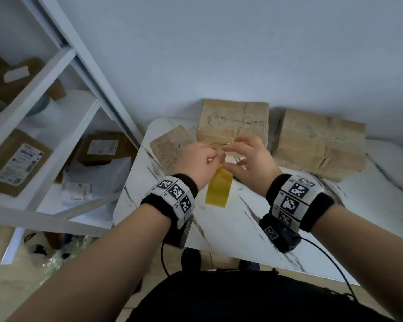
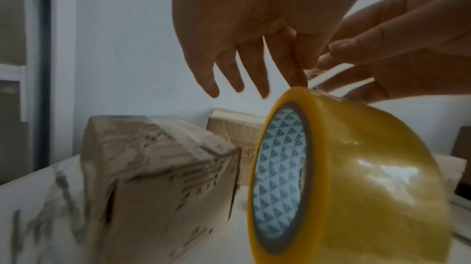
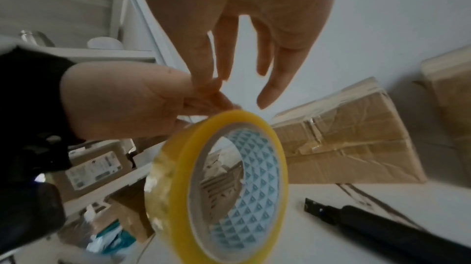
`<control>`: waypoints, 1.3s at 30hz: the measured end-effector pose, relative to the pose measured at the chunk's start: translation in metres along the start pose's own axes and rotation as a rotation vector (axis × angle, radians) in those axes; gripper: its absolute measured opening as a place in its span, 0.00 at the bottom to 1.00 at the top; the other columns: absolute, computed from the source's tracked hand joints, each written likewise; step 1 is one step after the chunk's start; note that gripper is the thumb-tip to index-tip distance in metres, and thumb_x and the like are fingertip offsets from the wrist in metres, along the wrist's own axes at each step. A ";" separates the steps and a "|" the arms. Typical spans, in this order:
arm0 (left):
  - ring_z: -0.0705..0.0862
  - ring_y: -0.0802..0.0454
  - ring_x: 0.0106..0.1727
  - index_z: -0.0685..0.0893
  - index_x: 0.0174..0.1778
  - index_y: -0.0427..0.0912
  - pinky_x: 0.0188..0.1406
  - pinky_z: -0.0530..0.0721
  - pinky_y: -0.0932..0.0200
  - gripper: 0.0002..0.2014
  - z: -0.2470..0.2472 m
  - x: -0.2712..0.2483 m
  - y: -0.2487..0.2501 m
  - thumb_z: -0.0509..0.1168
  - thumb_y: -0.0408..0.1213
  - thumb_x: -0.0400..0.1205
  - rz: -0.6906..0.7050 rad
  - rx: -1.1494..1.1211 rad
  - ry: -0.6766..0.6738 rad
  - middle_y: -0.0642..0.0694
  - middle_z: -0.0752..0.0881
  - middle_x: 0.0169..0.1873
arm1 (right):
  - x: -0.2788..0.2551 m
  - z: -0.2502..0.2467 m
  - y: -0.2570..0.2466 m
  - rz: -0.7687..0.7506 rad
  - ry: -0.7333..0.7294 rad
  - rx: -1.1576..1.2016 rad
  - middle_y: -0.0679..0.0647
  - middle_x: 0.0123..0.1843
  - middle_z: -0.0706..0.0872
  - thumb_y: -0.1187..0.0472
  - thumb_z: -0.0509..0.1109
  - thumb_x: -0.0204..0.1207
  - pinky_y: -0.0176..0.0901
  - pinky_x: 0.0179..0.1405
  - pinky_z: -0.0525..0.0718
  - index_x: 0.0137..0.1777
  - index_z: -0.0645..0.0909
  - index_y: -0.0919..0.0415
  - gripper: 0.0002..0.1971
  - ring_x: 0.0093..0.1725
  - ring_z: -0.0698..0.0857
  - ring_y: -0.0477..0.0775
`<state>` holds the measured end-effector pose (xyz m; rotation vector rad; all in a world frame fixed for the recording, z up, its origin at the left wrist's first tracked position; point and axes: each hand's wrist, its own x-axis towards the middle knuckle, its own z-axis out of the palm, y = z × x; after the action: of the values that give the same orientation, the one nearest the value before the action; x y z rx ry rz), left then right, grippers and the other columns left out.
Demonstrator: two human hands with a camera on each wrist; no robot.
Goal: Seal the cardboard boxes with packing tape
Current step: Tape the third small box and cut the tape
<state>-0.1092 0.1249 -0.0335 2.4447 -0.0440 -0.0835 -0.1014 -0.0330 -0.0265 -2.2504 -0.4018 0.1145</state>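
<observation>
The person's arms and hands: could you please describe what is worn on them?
Both forearms are bare, with no sleeves and no gloves. The left hand and right hand each have a black wristband ringed with white blocks bearing black square codes. A dark camera unit hangs under each wrist, trailing a thin black cable.

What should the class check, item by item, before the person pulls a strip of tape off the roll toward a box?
1. Tape roll up off the table: ok.
2. Left hand pinching at the roll's top edge: ok.
3. Right hand fingers at the same edge: ok.
4. Free tape end lifted: cannot tell.
5. Nearest box within reach behind the hands: ok.
6. Black cutter lying on the table nearby: ok.
</observation>
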 end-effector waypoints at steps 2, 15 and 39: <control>0.76 0.50 0.67 0.92 0.48 0.44 0.72 0.69 0.52 0.13 -0.007 0.004 0.006 0.63 0.45 0.84 0.029 -0.024 0.033 0.49 0.85 0.62 | 0.001 -0.001 0.005 0.160 0.041 0.054 0.56 0.73 0.68 0.52 0.77 0.69 0.39 0.56 0.83 0.80 0.62 0.56 0.41 0.62 0.76 0.47; 0.81 0.68 0.39 0.89 0.56 0.47 0.37 0.76 0.70 0.13 -0.036 0.010 0.012 0.61 0.46 0.85 0.045 -0.223 -0.002 0.57 0.87 0.40 | 0.024 -0.002 -0.014 0.476 0.049 0.707 0.58 0.40 0.86 0.65 0.70 0.77 0.44 0.38 0.87 0.46 0.82 0.61 0.01 0.36 0.86 0.52; 0.67 0.39 0.72 0.62 0.79 0.53 0.75 0.66 0.46 0.34 -0.063 0.006 -0.128 0.51 0.67 0.79 -0.092 0.677 -0.234 0.38 0.70 0.70 | 0.039 0.042 -0.051 0.418 -0.118 -0.317 0.53 0.45 0.82 0.61 0.65 0.80 0.40 0.45 0.74 0.48 0.84 0.61 0.07 0.46 0.77 0.51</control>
<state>-0.0974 0.2634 -0.0679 3.0984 -0.0721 -0.4612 -0.0864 0.0413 -0.0138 -2.6230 -0.0019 0.4281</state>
